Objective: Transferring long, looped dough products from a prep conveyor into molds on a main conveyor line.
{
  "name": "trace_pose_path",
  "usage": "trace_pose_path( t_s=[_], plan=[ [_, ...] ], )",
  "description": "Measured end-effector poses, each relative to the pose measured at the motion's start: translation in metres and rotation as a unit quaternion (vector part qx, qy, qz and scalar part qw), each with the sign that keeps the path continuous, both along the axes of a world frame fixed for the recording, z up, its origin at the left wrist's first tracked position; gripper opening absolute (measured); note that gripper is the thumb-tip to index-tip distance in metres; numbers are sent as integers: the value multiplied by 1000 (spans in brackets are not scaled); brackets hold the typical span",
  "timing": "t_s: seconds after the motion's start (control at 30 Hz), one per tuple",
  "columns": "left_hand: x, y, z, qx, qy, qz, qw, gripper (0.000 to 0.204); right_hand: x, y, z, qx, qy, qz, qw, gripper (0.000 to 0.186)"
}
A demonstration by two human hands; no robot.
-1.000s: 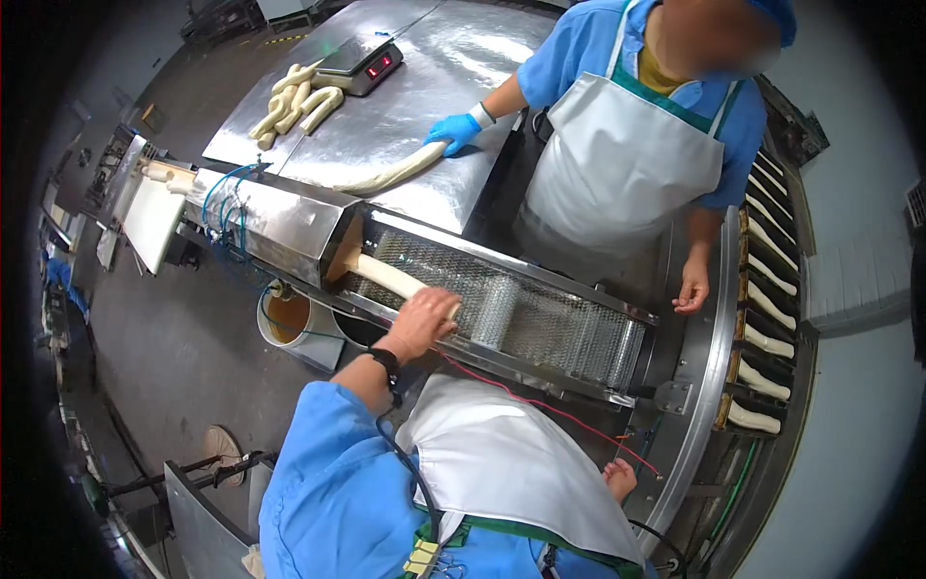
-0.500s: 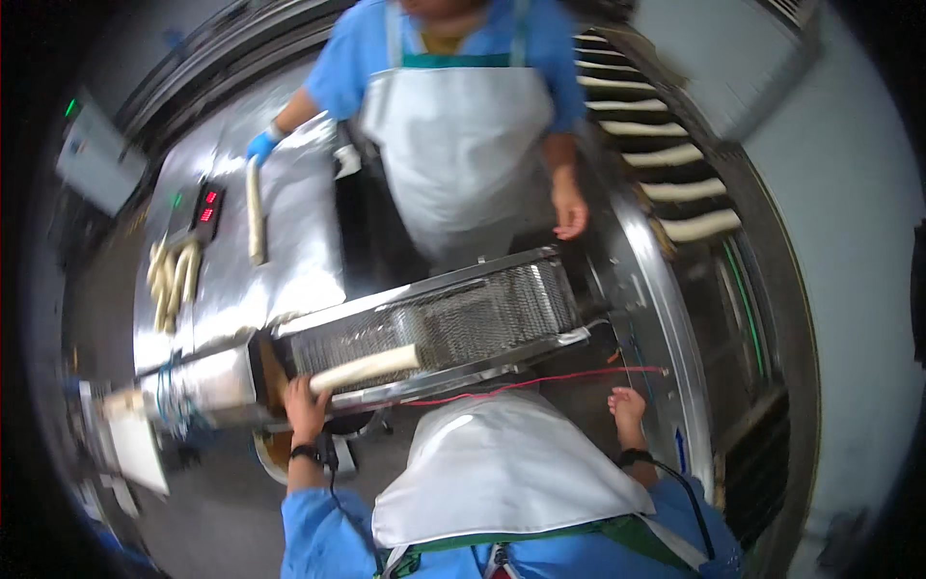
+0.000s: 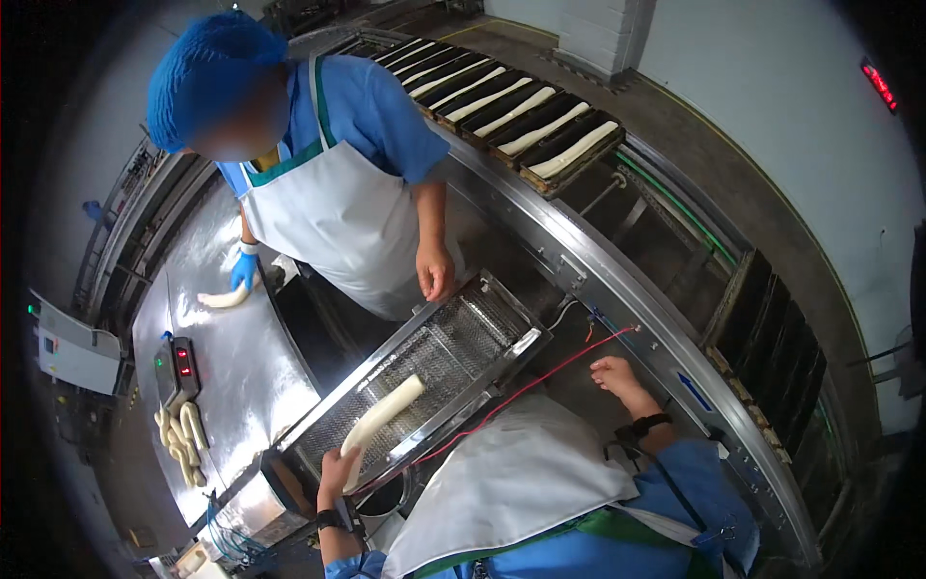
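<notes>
My left hand grips the near end of a long pale dough roll. The roll slants over a metal mesh conveyor, its far end pointing up and right; whether it touches the mesh I cannot tell. My right hand holds nothing, fingers loosely apart, near a red cord and the side of a curved metal rail. Across the conveyor a co-worker's blue-gloved hand is on a shorter dough piece; that person's bare other hand hangs near the conveyor's far end.
A steel table at left carries a scale with a red display and a heap of dough strips. Dark trays with dough strips stand along the line behind the rail. Dark trays sit at right.
My view has turned to the right. The dough roll in my left hand now slants more steeply across the mesh. The co-worker's gloved hand and dough lie farther from the scale.
</notes>
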State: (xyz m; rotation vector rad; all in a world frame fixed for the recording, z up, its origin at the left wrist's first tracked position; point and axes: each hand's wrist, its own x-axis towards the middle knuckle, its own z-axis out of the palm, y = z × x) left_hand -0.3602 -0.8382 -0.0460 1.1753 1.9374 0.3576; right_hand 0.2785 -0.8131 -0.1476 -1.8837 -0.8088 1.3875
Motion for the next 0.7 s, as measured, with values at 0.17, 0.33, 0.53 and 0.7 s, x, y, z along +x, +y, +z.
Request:
trace_pose_path(
  t_s=[0.17,0.33,0.53,0.7],
  plan=[
    [87,40,67,-69,-294,106,947,47,-60,59,61,-17,82,210,974,23],
    [181,88,106,-64,-327,-70,940,43,-152,91,134,-44,221,433,873,50],
    [288,119,146,-134,-427,-299,843,56,-166,102,187,-28,575,49,816,41],
    [311,129,106,-152,-481,-359,785,67,-75,102,216,226,473,-121,843,41]
  ],
)
